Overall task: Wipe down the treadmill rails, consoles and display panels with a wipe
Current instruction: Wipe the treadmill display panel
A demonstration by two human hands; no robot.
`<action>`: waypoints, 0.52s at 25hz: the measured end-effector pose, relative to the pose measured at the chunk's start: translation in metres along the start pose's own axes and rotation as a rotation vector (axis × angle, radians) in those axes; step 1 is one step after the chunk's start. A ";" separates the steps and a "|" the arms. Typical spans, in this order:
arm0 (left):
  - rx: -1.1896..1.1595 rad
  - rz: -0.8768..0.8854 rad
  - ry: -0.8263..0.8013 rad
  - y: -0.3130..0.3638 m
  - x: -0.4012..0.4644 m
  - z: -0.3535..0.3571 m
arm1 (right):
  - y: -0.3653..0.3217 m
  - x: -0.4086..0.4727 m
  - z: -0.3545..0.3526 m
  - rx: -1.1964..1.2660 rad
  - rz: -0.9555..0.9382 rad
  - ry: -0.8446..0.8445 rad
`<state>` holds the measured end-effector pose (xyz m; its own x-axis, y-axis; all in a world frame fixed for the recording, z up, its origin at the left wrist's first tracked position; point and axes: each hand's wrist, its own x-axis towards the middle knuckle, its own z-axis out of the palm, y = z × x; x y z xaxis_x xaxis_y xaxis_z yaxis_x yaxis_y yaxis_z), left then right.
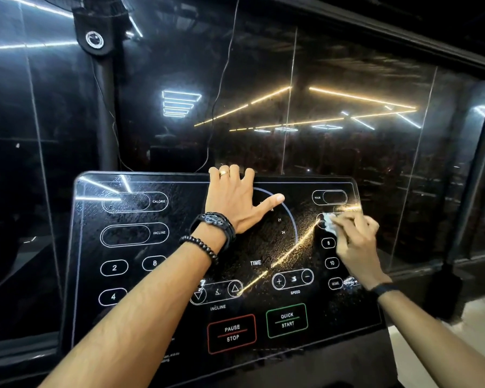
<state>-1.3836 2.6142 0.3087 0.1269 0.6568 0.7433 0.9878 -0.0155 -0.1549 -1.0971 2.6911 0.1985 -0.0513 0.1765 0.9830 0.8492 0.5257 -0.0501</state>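
Observation:
A glossy black treadmill display panel (140, 275) fills the lower half of the head view, printed with white button outlines, a red PAUSE STOP box and a green QUICK START box. My left hand (235, 200) lies on the panel's upper middle, its fingers curled over the top edge and its thumb stretched right. My right hand (353, 233) pinches a small pale wipe (329, 224) and presses it on the panel's right side, near the number buttons. The right hand is blurred. Wet streaks glint across the panel's middle.
A dark glass wall (347, 79) rises just behind the panel and mirrors ceiling light strips. A black post (107, 107) with a round fitting stands at the upper left. A thin cable (221, 79) hangs down behind the console. A pale floor strip (482, 317) shows at the lower right.

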 end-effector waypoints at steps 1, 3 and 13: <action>0.010 -0.001 -0.010 0.002 0.000 0.001 | 0.012 -0.017 -0.008 -0.020 0.052 0.013; 0.026 -0.013 -0.028 0.009 0.000 0.003 | 0.022 -0.044 -0.022 -0.024 0.291 0.072; 0.064 -0.002 -0.047 0.019 -0.004 0.000 | -0.023 -0.140 -0.042 0.016 0.458 0.023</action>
<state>-1.3658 2.6113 0.3022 0.1187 0.6914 0.7126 0.9802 0.0331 -0.1954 -1.0869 2.6192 0.0696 0.3395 0.3752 0.8625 0.7735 0.4104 -0.4830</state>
